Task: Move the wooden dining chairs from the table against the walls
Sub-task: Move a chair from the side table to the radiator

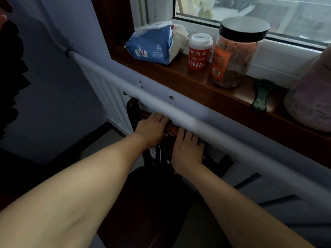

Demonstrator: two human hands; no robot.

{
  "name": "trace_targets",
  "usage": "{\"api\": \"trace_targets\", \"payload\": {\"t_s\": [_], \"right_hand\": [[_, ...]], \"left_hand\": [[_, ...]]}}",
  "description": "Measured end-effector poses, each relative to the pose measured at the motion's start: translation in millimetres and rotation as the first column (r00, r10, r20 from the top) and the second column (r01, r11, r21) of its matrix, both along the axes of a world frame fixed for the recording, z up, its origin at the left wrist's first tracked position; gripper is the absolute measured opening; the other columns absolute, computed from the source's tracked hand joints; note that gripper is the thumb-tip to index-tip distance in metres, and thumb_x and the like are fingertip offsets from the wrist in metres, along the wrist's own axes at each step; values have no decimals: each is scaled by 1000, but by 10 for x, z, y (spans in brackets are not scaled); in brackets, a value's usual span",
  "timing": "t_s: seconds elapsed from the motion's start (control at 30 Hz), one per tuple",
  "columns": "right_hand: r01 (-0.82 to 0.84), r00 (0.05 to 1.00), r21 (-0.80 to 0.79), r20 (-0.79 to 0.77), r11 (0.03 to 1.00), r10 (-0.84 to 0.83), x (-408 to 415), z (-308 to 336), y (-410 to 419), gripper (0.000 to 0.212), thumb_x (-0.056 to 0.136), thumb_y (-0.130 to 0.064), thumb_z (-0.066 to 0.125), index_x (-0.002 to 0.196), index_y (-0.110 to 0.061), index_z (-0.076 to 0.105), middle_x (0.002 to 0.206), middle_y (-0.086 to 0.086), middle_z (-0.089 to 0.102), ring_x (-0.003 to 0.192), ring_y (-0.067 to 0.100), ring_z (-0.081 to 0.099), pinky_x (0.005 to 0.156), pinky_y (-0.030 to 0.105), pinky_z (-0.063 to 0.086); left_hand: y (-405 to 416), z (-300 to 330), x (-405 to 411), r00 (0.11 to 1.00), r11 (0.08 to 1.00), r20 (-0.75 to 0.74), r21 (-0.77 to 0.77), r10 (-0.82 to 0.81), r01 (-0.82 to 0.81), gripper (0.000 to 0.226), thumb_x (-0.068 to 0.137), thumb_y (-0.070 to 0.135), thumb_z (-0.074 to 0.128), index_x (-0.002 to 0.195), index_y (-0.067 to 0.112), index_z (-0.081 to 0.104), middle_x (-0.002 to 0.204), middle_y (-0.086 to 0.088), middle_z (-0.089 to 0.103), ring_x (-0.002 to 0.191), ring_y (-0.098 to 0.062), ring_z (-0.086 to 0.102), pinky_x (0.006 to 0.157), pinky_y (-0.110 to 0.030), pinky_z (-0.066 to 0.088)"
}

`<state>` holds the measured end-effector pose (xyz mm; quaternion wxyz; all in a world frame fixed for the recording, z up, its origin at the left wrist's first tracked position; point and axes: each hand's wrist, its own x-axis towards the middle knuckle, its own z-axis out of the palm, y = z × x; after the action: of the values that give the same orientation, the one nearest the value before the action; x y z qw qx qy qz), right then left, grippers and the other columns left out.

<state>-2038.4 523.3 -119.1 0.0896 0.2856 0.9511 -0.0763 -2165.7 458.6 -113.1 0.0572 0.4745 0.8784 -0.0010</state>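
Hands at frame centre — left hand (152,128) and right hand (186,149) both clasped over the wooden chair's top rail (172,129) — beneath the white pipe (179,109).

Lighting: dim interior, cool bluish cast. Source: daylight through the window (250,13) at far right; it brightens the sill (206,83) and gives a soft sheen on the jar lid (245,25). Shadows: the near floor and left side are almost black. Blur: mild softness throughout, and the view outside is hazy. Distortion: wide-angle bending of straight lines towards the edges.
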Motion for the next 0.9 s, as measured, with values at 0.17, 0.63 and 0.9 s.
{"api": "trace_targets", "payload": {"t_s": [0.17,0.63,0.9], "right_hand": [[-6,998,-13,55,1000,6,-2,68,-98,114,78,-47,68,148,-1,-9,154,25,11,139,39,21,111,55,24],[-381,913,-118,107,917,393,-108,357,-922,70,84,-38,59,140,-14,27,145,17,23,136,36,18,112,47,24],[-608,771,-162,109,777,627,-231,559,-2260,71,85,-36,58,143,-11,25,145,18,24,135,35,22,111,46,28]], "left_hand": [[-97,116,83,999,996,41,-93,6,-2,76,90,15,54,149,21,7,158,-5,9,144,-25,10,110,-44,32],[-1634,397,260,919,935,186,-148,348,-324,83,88,36,56,149,23,2,156,-4,16,140,-24,23,111,-42,29],[-3184,559,512,775,810,234,-175,587,-560,83,86,47,54,149,26,4,157,-1,16,142,-23,20,111,-43,22]]}}
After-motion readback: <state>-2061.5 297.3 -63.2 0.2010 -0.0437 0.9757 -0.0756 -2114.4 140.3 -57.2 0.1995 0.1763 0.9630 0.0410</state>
